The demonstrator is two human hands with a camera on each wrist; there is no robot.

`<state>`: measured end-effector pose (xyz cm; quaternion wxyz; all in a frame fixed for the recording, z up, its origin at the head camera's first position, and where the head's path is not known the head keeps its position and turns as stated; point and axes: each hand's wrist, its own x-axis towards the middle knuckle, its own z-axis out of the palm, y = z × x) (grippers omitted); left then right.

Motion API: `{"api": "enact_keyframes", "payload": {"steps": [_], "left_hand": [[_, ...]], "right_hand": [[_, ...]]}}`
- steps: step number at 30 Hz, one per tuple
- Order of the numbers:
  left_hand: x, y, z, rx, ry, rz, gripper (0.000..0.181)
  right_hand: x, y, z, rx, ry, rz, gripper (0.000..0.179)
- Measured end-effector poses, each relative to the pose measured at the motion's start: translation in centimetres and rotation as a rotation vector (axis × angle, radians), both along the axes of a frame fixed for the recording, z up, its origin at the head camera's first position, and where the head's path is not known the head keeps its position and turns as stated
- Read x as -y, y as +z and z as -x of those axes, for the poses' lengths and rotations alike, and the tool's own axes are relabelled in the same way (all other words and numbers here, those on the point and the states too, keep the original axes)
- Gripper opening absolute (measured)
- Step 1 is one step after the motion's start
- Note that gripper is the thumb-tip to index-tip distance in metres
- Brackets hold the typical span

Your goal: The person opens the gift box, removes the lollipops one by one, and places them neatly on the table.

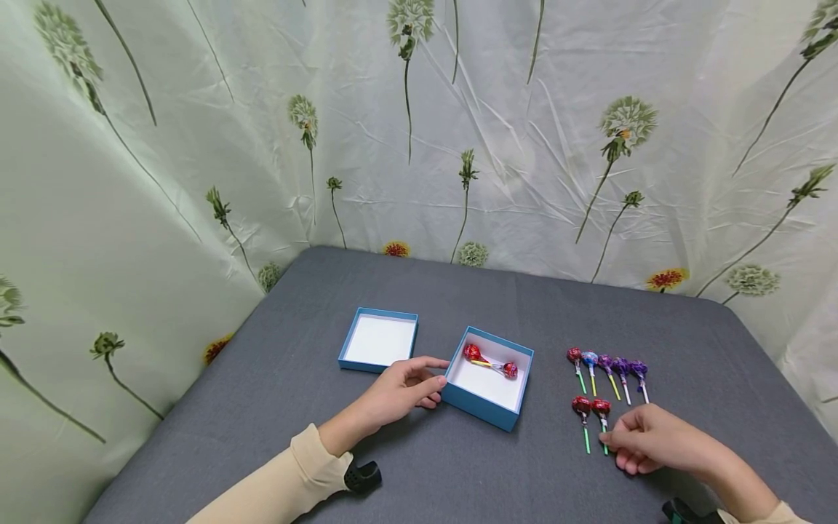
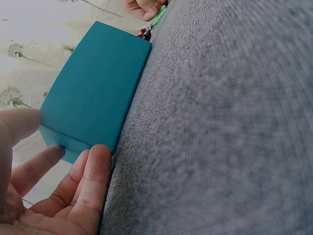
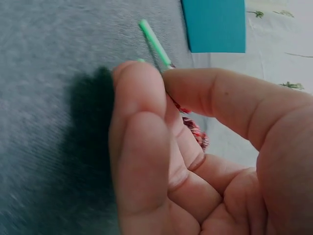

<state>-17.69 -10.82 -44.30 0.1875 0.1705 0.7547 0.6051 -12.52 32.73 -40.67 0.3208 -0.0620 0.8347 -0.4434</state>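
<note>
My left hand [image 1: 402, 393] touches the left side of a blue open-topped box [image 1: 481, 407], its fingertips resting against the wall. In the left wrist view, the fingers [image 2: 100, 166] meet the teal box [image 2: 98, 83] near its lower edge. Two lollipops with red wrappers [image 1: 472, 352] lie inside the box. My right hand [image 1: 655, 440] pinches the green stick of a red-wrapped lollipop [image 1: 601, 407] between thumb and finger. In the right wrist view, the fingers hide much of that lollipop. Beside it lies another red lollipop [image 1: 581, 406] with a green stick.
Behind the held lollipop, several lollipops form a row: one dark red [image 1: 574, 354], one blue [image 1: 589, 359] and several purple [image 1: 620, 367]. A shallow blue lid [image 1: 380, 338], white inside, lies left of the box. A flower-printed curtain [image 1: 511, 145] hangs behind the grey table [image 1: 452, 284].
</note>
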Motion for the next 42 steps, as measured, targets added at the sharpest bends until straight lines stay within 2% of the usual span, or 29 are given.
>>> {"api": "enact_keyframes", "payload": {"steps": [5,11,14,19,26,33,42], "left_hand": [[0.0,0.0,0.0,-0.003,-0.001,-0.005,0.043],[0.1,0.0,0.0,0.01,-0.003,-0.005,0.043],[0.1,0.0,0.0,0.016,-0.003,-0.004,0.043],[0.1,0.0,0.0,0.015,0.003,-0.005,0.043],[0.0,-0.1,0.1,0.009,-0.001,-0.01,0.044],[0.1,-0.1,0.1,0.011,0.001,-0.012,0.043],[0.1,0.1,0.0,0.009,0.001,-0.008,0.042]], "right_hand": [[-0.3,1.1,0.4,-0.018,0.012,-0.003,0.048],[0.0,3.6,1.6,-0.07,0.052,-0.03,0.031],[0.6,5.0,2.4,-0.117,0.096,-0.026,0.029],[2.4,7.4,3.7,-0.202,0.146,-0.061,0.023],[6.1,9.6,5.3,-0.237,0.172,-0.085,0.017],[10.2,10.3,7.2,-0.273,0.215,-0.179,0.021],[13.9,9.1,9.3,-0.239,0.265,-0.211,0.019]]}}
